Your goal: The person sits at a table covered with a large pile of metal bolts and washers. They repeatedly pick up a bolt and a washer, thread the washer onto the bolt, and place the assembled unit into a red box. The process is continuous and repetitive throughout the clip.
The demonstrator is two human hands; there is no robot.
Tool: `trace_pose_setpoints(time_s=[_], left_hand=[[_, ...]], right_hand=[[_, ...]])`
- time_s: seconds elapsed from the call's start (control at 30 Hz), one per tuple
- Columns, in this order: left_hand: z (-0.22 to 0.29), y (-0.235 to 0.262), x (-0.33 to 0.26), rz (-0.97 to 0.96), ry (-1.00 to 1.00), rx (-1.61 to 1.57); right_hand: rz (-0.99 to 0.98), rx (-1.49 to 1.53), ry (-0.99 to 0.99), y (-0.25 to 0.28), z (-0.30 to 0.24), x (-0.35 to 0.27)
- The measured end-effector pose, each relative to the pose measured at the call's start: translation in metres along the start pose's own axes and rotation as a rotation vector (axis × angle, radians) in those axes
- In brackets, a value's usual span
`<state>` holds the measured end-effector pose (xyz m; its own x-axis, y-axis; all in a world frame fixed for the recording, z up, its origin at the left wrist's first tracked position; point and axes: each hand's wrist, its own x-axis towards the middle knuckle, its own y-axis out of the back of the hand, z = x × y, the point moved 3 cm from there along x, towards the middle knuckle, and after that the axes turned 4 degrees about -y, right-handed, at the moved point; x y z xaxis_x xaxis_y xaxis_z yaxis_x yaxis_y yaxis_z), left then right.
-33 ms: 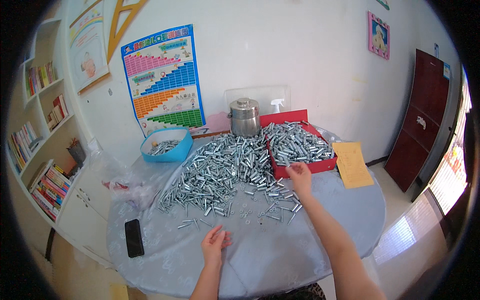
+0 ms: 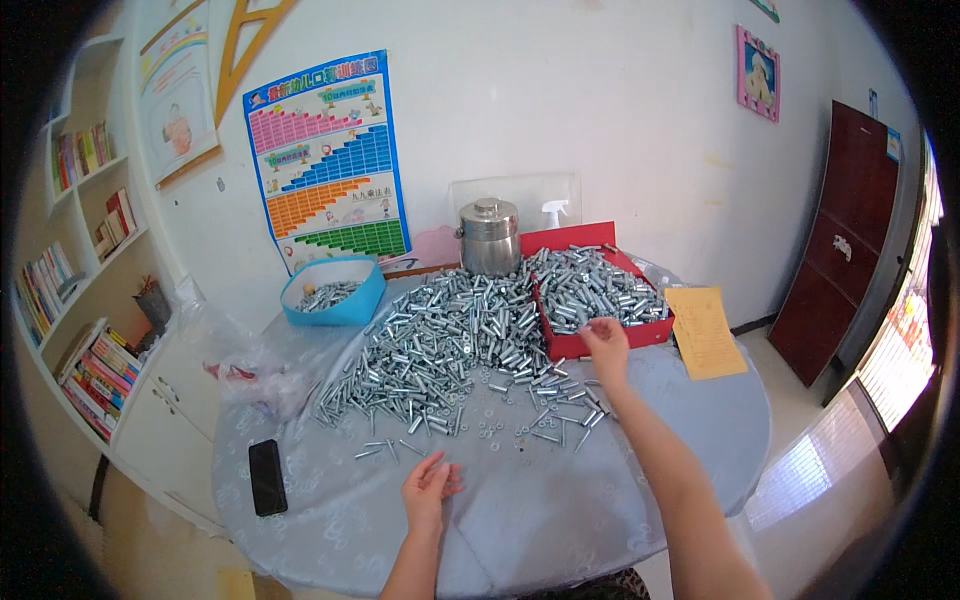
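Observation:
My right hand (image 2: pixel 607 350) is over the front edge of a red box (image 2: pixel 640 333) heaped with metal bolts (image 2: pixel 590 280). Its fingers look slightly apart, and no bolt shows clearly between them. My left hand (image 2: pixel 430 487) hovers low over the cloth near the front of the table, empty, with loosely curled fingers spread. Beyond it spreads a large pile of silvery bolts with sleeves (image 2: pixel 430 350). Several small nuts or washers (image 2: pixel 490 428) and a few single bolts (image 2: pixel 380 447) lie along the near side of the pile.
A blue fabric bin (image 2: pixel 350 308) with metal parts stands back left, beside crumpled clear plastic (image 2: pixel 260 370). Behind the pile are a steel canister (image 2: pixel 490 240) and a white spray bottle (image 2: pixel 555 212). A black phone (image 2: pixel 267 478) lies left; a yellow paper (image 2: pixel 708 335) lies right of the box.
My right hand has shifted slightly up and to the right. The shiny piece at its fingertips no longer shows clearly there. My left hand is almost unmoved.

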<state>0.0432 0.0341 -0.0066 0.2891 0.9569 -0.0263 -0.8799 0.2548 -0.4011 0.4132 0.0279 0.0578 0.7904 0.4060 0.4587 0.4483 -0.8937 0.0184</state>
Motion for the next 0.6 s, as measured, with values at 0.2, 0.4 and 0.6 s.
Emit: trace_pose_setpoints(time_s=[0.2,0.4,0.6], left_hand=[[0.001,0.001,0.006,-0.003,-0.001,-0.012],[0.004,0.000,0.004,0.022,0.014,-0.009],[0.006,0.000,0.002,0.009,0.018,-0.023]], right_hand=[[0.129,-0.335,0.074,0.004,0.009,0.084],[-0.063,-0.544,0.055,0.001,0.035,0.105],[-0.104,-0.480,0.163,0.014,-0.001,0.069]])
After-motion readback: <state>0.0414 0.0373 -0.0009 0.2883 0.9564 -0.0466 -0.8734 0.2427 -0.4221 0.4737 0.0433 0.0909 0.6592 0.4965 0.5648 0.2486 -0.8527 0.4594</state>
